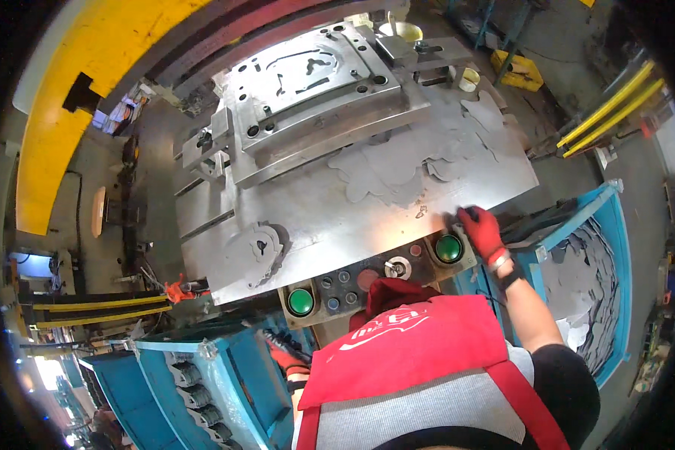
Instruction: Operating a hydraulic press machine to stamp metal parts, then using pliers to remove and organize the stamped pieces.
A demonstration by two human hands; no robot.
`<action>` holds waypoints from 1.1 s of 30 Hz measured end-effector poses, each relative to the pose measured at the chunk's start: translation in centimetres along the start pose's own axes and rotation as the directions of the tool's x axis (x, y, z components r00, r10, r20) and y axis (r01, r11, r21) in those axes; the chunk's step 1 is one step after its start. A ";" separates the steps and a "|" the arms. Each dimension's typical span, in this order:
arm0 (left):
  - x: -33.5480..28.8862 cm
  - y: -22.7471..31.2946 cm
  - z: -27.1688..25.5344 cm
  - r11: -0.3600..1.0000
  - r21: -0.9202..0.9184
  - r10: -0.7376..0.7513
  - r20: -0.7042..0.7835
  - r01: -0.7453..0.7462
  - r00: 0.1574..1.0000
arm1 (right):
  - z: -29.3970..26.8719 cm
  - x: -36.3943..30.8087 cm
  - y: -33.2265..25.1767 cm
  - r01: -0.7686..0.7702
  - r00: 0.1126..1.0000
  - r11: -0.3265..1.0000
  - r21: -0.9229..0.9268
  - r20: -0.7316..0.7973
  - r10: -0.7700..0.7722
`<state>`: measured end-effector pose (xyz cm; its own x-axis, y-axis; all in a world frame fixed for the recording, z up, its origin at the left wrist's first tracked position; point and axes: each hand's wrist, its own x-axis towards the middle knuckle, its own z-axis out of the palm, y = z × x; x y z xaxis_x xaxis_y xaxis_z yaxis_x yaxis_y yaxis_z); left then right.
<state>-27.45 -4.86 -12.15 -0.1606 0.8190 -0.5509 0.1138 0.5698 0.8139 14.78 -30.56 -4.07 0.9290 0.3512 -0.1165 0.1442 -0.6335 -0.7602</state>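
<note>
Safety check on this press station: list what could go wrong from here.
1. The right hand in its red glove rests on the press table edge beside the right green button; an accidental press seems possible.
2. Loose flat blanks lie piled near the die; one might slide off or snag.
3. The left hand is low by the blue bin, mostly hidden, so a pinch there could go unnoticed.

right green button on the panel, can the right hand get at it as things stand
Probably yes. The right hand, in a red glove, rests on the table edge just beside the right green button, and nothing lies between them.
</note>
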 end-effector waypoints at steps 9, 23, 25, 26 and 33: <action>-6.5 9.6 1.8 0.915 -0.359 0.309 0.322 -0.186 0.895 | 9.1 7.6 -6.6 0.034 0.987 0.906 -0.422 -0.126 -0.096; -10.4 23.6 25.7 0.953 -0.076 0.216 0.850 -0.294 0.480 | 7.6 8.5 0.1 -0.017 0.931 0.586 0.810 -0.201 0.306; -9.1 24.7 29.4 0.965 -0.084 0.193 0.870 -0.249 0.454 | 7.5 8.8 1.6 -0.073 0.953 0.404 0.912 -0.055 0.297; -8.6 25.0 30.7 0.970 -0.085 0.181 0.878 -0.227 0.443 | 7.8 9.0 2.5 -0.110 0.960 0.306 0.946 0.021 0.279; -8.2 24.4 30.7 0.968 -0.230 0.249 0.864 -0.097 0.437 | 8.5 8.5 4.2 -0.309 0.942 0.306 0.901 0.243 0.233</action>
<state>6.75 4.46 6.55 0.8057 0.5583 -0.1978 -0.0995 0.4568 0.8840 20.38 -24.38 -13.69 0.8253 0.3510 -0.4424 -0.5495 0.3185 -0.7724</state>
